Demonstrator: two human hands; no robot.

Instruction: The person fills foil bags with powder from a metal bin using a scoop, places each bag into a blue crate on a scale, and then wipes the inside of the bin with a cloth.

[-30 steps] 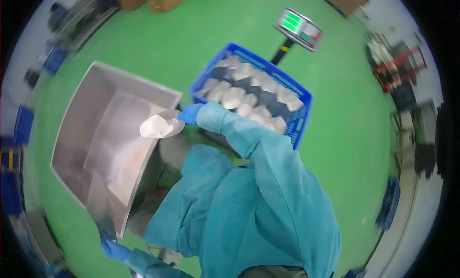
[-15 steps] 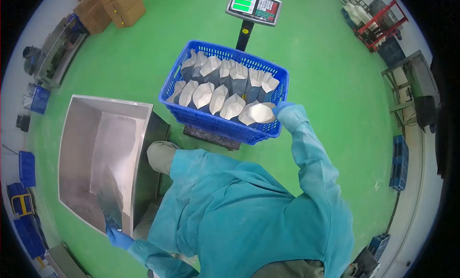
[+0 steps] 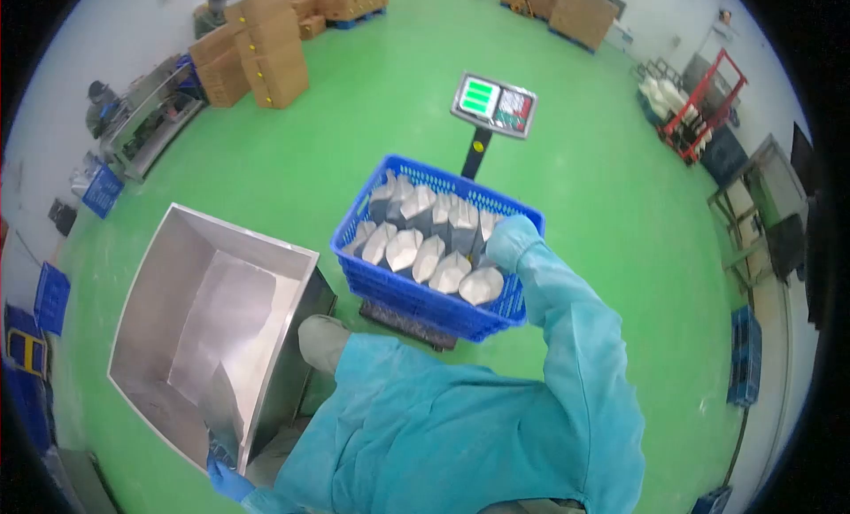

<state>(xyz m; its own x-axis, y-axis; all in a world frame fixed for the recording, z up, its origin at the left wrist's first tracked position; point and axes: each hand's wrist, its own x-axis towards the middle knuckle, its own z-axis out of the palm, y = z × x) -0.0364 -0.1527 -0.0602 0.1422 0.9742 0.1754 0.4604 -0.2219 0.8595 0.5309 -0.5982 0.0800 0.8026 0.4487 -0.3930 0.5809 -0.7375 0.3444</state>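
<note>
A blue plastic basket (image 3: pixel 416 312) holds two rows of upright grey pouches (image 3: pixel 428 259), their tops open and pale inside. My right hand (image 3: pixel 512 238), gloved in blue, is over the basket's right end. Its fingers close on the top of a pouch at the right end of the back row, which it partly hides. At lower left, my left hand (image 3: pixel 228 480) grips the lower end of a shiny dark grey pouch (image 3: pixel 221 417). That pouch leans over the near edge of a large steel bin (image 3: pixel 146 337), which has pale material (image 3: pixel 226 310) on its bottom.
The basket stands on a floor scale (image 3: pixel 407 326) whose lit display (image 3: pixel 493 105) rises behind it. Cardboard boxes (image 3: pixel 270 54) are stacked at the back left. A red hand truck (image 3: pixel 704 107) and a metal table (image 3: pixel 761 204) stand along the right. Blue crates (image 3: pixel 53 297) line the left wall.
My right hand has moved from the front-right pouch to the back row's right end. The view has tilted up, so the basket and bin appear lower. My left hand still holds its pouch.
</note>
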